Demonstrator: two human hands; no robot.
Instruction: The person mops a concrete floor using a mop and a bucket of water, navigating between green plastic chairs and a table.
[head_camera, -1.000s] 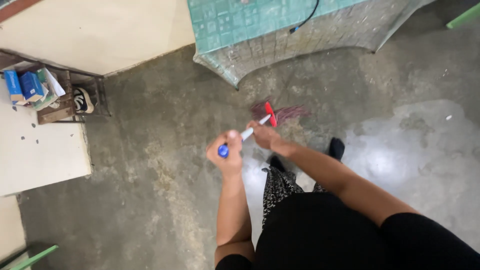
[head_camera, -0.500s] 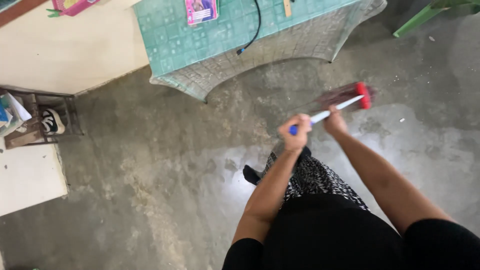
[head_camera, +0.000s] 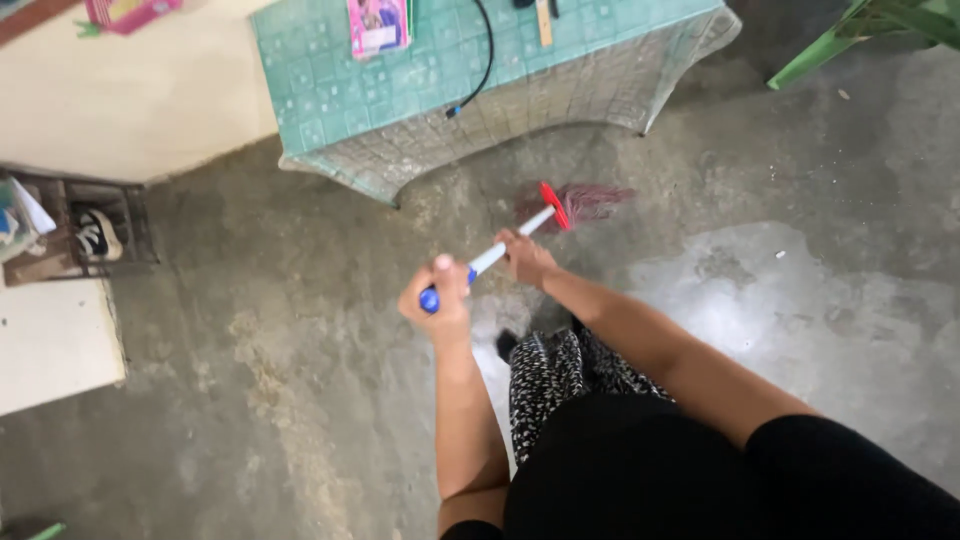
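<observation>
the left hand is wrapped tight around the blue top end of a broom, fingers closed on the grip with the thumb up over it, and the right hand is clamped on the white handle a little further down, just ahead of the left hand and toward the bristles. from the right hand the handle runs forward and away to a red collar, and beyond that the reddish bristles fan out low over the concrete floor, just in front of the edge of a table with a teal tiled cloth. the bristles look blurred, so whether they press on the floor or skim just above it is hard to say. judging by the two-handed hold and the slant of the handle, this is the middle of a sweeping stroke, with the head reaching out near the foot of the table. a stroke from here would call for both hands holding firm, the left acting as pivot at the top and the right steering the head, and some care that the bristles do not catch the hanging cloth. far off to the left of the left hand stands a low rack with a dark shoe on it, and on the table beyond the broom lie a black cable and a pink booklet.
</observation>
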